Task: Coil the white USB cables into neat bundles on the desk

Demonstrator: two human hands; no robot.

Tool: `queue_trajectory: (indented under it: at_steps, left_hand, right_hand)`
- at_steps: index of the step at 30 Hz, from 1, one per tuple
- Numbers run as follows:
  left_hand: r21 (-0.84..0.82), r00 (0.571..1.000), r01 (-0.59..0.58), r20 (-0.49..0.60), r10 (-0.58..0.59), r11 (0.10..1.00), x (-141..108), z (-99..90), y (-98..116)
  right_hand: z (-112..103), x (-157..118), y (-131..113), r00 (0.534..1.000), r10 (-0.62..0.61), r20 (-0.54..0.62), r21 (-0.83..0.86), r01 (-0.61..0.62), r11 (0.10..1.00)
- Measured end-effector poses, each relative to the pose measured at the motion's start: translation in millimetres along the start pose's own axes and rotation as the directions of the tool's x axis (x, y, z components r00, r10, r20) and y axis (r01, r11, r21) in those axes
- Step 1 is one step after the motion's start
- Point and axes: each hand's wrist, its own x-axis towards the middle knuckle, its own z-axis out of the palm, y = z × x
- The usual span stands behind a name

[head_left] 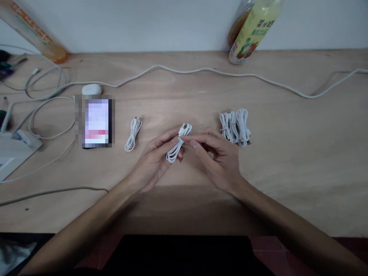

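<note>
A white USB cable, coiled into a bundle and cinched at its middle, is in my left hand, whose thumb and fingers grip it from the left. Its metal plug points up and away from me. My right hand comes in from the right, its index fingertip touching the bundle's cinched middle. The thumb lies close against that finger; whatever small thing may be between them is too small to make out. Left of my hands lies another coiled white cable. Several more bundled white cables lie together just beyond my right hand.
A phone and a white earbud case lie at left, near loose cords and a white power strip. A long white cord crosses the back. Bottles stand by the wall, one orange, one yellow.
</note>
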Motion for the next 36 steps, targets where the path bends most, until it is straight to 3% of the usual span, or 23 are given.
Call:
queue_trajectory:
  at_steps: [5, 22, 36]
  left_hand:
    - [-0.017, 1.000, 0.010, -0.024, -0.010, 1.000, -1.4, 0.4, 1.5]
    - [0.015, 0.999, -0.018, -0.032, 0.018, 1.000, -0.9, 1.5, 0.7]
    - [0.029, 1.000, 0.000, -0.031, 0.000, 1.000, 0.1, 0.4, 1.0]
  right_hand:
    - [1.4, -1.7, 0.3, 1.000, 0.003, 0.015, 0.037, -0.004, 0.999]
    - [3.1, -3.9, 2.8, 0.995, -0.102, 0.005, -0.069, 0.102, 0.992]
    - [4.0, -6.1, 2.1, 0.996, -0.093, 0.009, -0.044, 0.094, 0.995]
